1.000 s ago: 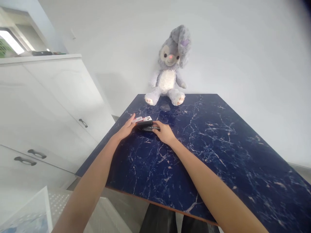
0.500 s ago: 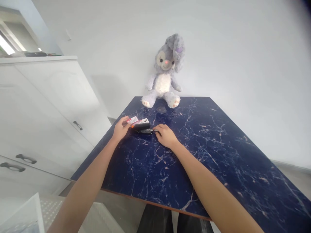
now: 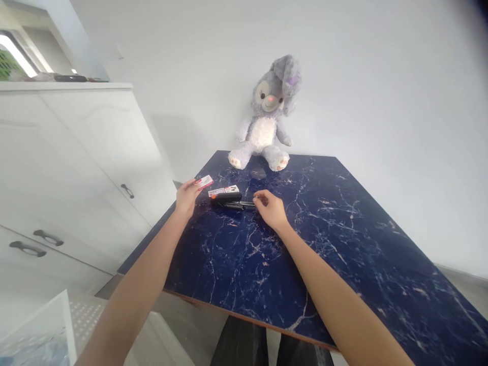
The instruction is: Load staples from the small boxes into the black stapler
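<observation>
A black stapler point(image 3: 225, 199) with an orange mark lies on the dark blue marbled table point(image 3: 236, 269), its metal slide sticking out to the right. At the outer end of that slide is my right hand point(image 3: 271, 207), its thumb and index finger pinched together; the exact contact is small and partly hidden. Between the fingers of my left hand point(image 3: 186, 197) is a small white and red staple box point(image 3: 205, 182), raised at the stapler's far left. A longer white and red box point(image 3: 231, 189) rests just behind the stapler.
A grey plush rabbit point(image 3: 264, 132) sits at the table's back edge against the wall. White cabinets point(image 3: 87, 147) with dark handles stand on the left. A white mesh-like container point(image 3: 82, 320) is low at the front left.
My left hand has lifted the small staple box away from the longer box, up and left. My right hand has shifted slightly right, and more of the metal slide shows. The view has shifted a little.
</observation>
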Available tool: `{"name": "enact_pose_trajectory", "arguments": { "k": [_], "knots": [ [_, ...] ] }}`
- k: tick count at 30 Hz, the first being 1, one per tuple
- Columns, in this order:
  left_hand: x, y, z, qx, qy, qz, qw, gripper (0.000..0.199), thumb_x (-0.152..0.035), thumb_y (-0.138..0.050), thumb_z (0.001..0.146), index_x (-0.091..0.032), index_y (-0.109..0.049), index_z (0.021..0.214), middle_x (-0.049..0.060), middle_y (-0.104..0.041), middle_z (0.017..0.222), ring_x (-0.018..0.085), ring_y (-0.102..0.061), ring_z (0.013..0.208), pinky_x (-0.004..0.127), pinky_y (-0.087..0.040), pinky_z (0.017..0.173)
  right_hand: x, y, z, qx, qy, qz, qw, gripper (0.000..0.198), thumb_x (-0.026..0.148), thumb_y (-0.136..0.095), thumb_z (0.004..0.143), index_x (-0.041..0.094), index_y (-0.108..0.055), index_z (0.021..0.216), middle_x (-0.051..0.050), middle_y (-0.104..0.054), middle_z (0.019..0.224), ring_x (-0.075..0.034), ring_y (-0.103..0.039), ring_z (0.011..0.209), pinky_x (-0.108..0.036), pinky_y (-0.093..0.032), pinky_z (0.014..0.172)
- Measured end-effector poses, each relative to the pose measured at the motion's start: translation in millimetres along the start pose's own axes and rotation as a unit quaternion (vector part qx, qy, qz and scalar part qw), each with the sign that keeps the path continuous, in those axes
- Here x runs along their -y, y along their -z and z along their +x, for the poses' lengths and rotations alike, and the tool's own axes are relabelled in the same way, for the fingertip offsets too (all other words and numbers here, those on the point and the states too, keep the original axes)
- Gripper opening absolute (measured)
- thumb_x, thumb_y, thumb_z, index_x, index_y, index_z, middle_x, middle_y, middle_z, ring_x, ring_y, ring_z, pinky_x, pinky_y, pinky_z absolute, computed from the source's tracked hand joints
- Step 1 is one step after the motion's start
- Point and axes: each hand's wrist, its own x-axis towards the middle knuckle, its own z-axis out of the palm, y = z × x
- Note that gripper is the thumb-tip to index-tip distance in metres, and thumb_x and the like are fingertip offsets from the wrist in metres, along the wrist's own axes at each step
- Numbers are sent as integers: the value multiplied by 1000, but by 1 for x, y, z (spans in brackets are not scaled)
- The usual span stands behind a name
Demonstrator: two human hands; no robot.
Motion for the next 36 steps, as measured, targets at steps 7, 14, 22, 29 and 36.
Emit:
{"name": "enact_pose_trajectory", "arguments": {
  "k": [7, 14, 22, 29, 36],
  "knots": [
    [-26, -11, -20, 138, 24, -60, 988, 33, -25, -70, 87, -22, -62, 119, 8, -68, 123, 24, -67, 114, 38, -57, 100, -12, 26, -27, -41, -156, 190, 968, 38, 47, -70, 80, 20, -62, 106, -4, -71, 85, -19, -70, 74, -37, -58, 78],
    [-41, -75, -79, 343, 116, -34, 932, 37, -19, -70, 84, -17, -68, 121, 12, -70, 122, 30, -67, 115, 45, -51, 109, -18, 60, -54, -22, -202, 302, 931, 32, 41, -71, 80, 18, -64, 101, -8, -74, 94, -20, -73, 88, -39, -60, 90],
    [-14, -124, -125, 387, 156, 23, 909, 32, -24, -75, 81, -22, -74, 113, 10, -70, 123, 30, -65, 117, 50, -55, 103, -22, 88, -41, -83, -230, 315, 917, 38, 33, -72, 80, 17, -62, 113, -8, -77, 94, -20, -74, 87, -40, -60, 92],
    [5, -114, -135, 376, 95, 137, 912, 31, -40, -78, 76, -22, -76, 102, 8, -76, 106, 29, -72, 96, 47, -62, 82, -11, 95, -40, -111, -174, 260, 943, 38, 42, -67, 85, 17, -67, 114, -9, -77, 102, -21, -73, 92, -38, -59, 90],
    [5, -113, -129, 299, -13, 176, 938, 21, -39, -67, 84, -22, -72, 97, 6, -74, 102, 26, -71, 87, 41, -61, 74, 3, 90, -48, -68, -98, 130, 984, 25, 42, -67, 86, 26, -78, 101, -3, -77, 102, -21, -71, 88, -36, -56, 85]
  ]
}}
